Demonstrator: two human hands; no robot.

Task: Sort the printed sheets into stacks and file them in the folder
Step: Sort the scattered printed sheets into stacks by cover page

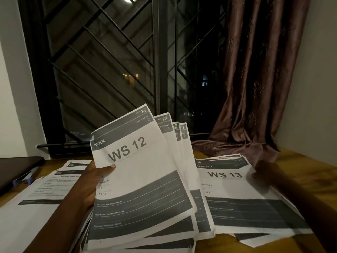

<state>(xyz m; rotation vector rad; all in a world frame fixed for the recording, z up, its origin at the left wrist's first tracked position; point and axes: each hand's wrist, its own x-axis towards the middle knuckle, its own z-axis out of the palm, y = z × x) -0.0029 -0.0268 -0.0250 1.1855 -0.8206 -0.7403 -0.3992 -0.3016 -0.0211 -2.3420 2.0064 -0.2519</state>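
1. Sorting looks partway done: your left hand (96, 181) grips a fanned sheaf (145, 198) at the centre of view, with the thumb pressed across its front and the fingers hidden behind.
2. The top sheet (135, 161) reads WS 12, Kitchen. Corners numbered 11, 08 and 10 fan out behind it toward 1 o'clock, so these are not yet separated.
3. At 3 o'clock a WS 13 stack (246, 207) lies flat on the surface (310, 179), its edges slightly uneven. Your right hand (264, 173) rests at the stack's far right edge, too blurred to tell how the fingers lie.
4. At 9 o'clock another pile (36, 207) of text sheets lies flat.
5. Beyond it, a dark flat cover (18, 168) may be the folder. I judge that nothing is filed yet.
6. The paper is thin, white with grey bands, and should bend easily.
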